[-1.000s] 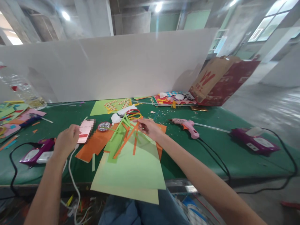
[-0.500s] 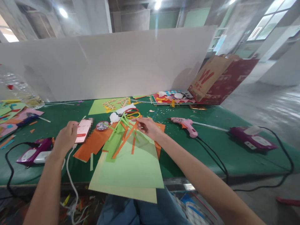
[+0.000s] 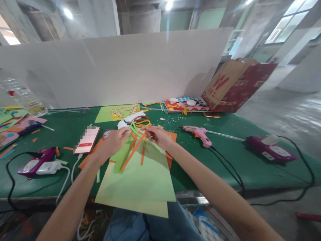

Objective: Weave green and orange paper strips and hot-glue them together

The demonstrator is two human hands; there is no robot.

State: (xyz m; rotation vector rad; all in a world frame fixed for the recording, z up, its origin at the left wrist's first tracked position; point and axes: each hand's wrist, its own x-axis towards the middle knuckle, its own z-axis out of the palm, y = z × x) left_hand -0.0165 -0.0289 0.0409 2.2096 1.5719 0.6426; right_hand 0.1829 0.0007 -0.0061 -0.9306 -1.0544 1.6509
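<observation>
My right hand (image 3: 158,136) is closed in a pinch at the upper end of a long orange paper strip (image 3: 134,151), which slants down to the left. My left hand (image 3: 115,141) has its fingers pressed together at the heap of green paper strips (image 3: 133,126); what lies between its fingertips is hidden. More orange strips lie on the light green paper sheets (image 3: 140,187), which overhang the table's front edge. Just beyond the hands are scissors with red and yellow handles (image 3: 143,122). A phone (image 3: 88,140), its screen lit, lies left of my left hand, plugged into a white cable.
A pink glue gun (image 3: 199,134) lies to the right, its black cord trailing off the edge. Purple power strips (image 3: 271,149) sit on either side of the green table (image 3: 220,160). Behind stand a white panel (image 3: 130,73), a paper bag (image 3: 222,82) and a plastic bottle (image 3: 22,95).
My left hand has left the phone and moved right to the paper strips, now covering most of the round bead container. The right hand has stayed in place.
</observation>
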